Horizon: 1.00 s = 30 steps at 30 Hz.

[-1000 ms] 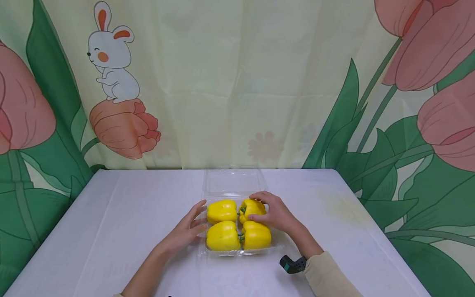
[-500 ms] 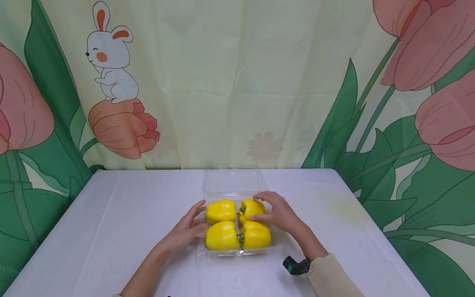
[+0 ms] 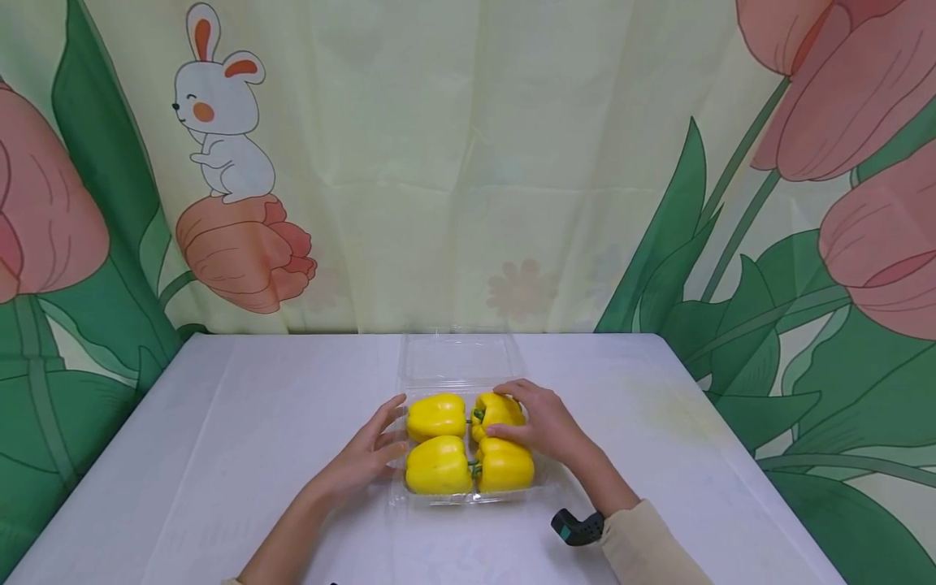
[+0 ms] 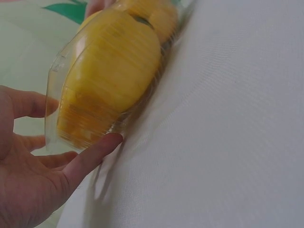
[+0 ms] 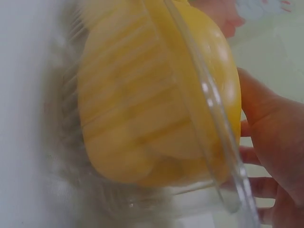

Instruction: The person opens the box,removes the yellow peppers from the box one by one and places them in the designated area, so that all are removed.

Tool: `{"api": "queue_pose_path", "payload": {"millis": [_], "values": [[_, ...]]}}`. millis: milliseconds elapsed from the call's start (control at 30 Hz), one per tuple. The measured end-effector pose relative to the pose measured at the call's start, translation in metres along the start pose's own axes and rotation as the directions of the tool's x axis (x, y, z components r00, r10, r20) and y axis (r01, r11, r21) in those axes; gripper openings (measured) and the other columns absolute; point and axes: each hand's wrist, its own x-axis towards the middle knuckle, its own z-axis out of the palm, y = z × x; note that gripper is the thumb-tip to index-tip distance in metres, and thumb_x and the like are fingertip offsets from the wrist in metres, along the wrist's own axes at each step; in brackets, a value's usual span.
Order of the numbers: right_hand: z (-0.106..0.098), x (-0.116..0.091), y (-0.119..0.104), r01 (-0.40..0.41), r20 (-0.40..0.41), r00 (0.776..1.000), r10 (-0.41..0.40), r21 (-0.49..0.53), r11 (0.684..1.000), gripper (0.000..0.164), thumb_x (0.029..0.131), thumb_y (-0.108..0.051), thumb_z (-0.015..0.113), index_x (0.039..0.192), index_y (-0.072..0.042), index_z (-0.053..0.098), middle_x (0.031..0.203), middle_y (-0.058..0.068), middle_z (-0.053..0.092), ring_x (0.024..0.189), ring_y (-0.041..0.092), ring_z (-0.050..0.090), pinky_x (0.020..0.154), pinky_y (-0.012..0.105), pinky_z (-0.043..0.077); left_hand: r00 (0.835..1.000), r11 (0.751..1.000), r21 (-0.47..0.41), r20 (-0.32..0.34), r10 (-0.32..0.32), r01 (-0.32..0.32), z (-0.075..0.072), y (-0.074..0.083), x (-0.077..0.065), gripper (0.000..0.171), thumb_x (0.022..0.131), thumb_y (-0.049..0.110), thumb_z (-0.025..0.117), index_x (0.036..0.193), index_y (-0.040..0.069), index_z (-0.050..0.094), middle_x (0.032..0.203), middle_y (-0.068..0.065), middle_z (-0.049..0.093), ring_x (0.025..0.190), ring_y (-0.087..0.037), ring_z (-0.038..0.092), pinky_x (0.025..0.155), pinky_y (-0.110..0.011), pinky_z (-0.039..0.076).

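Yellow bell peppers sit in two rows in a clear plastic clamshell box point(image 3: 468, 499), their green stems facing the middle. My right hand point(image 3: 544, 418) holds the far right bell pepper point(image 3: 503, 409), with thumb in front and fingers behind it. Below it lies the near right bell pepper point(image 3: 506, 465). My left hand point(image 3: 366, 455) rests against the box's left side, beside the far left bell pepper point(image 3: 436, 417) and the near left bell pepper point(image 3: 439, 465). In the left wrist view its thumb and spread fingers point(image 4: 97, 152) touch the box wall. The right wrist view shows ribbed plastic before a pepper point(image 5: 137, 104).
The box's clear lid point(image 3: 461, 357) lies folded back toward the table's far edge. A white cloth covers the table point(image 3: 278, 406). Behind stands a curtain point(image 3: 439, 179) printed with tulips and a rabbit. A black device point(image 3: 578, 528) is at my right wrist.
My right hand shifted slightly right, then back left over the far right bell pepper. The left hand, the box and the other peppers stay in place.
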Motion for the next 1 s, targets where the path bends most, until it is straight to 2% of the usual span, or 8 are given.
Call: {"api": "queue_pose_path", "payload": {"millis": [167,433,1000], "values": [[0.003,0.002,-0.003,-0.027,0.018,0.999,0.027,-0.013,1.0,0.062,0.073,-0.056,0.075,0.126,-0.027,0.06,0.127,-0.004,0.06,0.112,0.017,0.059,0.095,0.04,0.054,1.0,1.0,0.002,-0.001,-0.003,0.003,0.001,0.002,-0.001,0.071,0.094,0.014,0.056,0.152,0.033,0.02,0.162,-0.009,0.018,0.142,-0.041,0.032,0.089,-0.05,0.055],[0.005,0.003,-0.007,-0.059,0.035,0.998,0.058,0.03,0.998,0.061,0.075,-0.053,0.075,0.126,-0.025,0.056,0.125,-0.001,0.056,0.105,0.018,0.058,0.092,0.04,0.055,1.0,1.0,0.002,0.004,-0.006,0.006,0.001,0.002,-0.001,0.071,0.093,0.015,0.057,0.152,0.035,0.021,0.162,-0.008,0.018,0.142,-0.041,0.032,0.089,-0.049,0.055],[0.016,0.004,-0.004,-0.062,-0.093,0.993,0.068,0.07,0.996,0.055,0.073,-0.047,0.079,0.121,-0.024,0.061,0.122,-0.003,0.059,0.105,0.019,0.056,0.094,0.042,0.053,1.0,1.0,-0.003,0.008,0.002,-0.002,0.001,0.001,0.0,0.073,0.092,0.016,0.058,0.153,0.032,0.02,0.162,-0.006,0.018,0.143,-0.041,0.03,0.09,-0.051,0.054]]}}
